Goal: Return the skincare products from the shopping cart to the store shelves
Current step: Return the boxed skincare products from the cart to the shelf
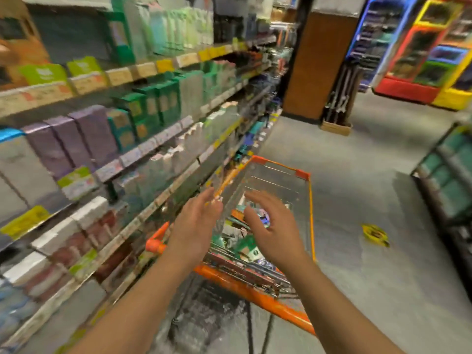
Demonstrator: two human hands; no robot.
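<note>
Both hands, left hand [196, 221] and right hand [274, 231], hovered spread and empty above the orange shopping cart [310, 213], skincare products [245, 245] heaped inside at six o'clock, store shelves [143, 72] at nine o'clock; a hurried grab might topple the jumbled boxes.

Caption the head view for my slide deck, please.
Both bare hands, left hand and right hand, reach empty over the orange wire shopping cart beside stocked shelves.
</note>
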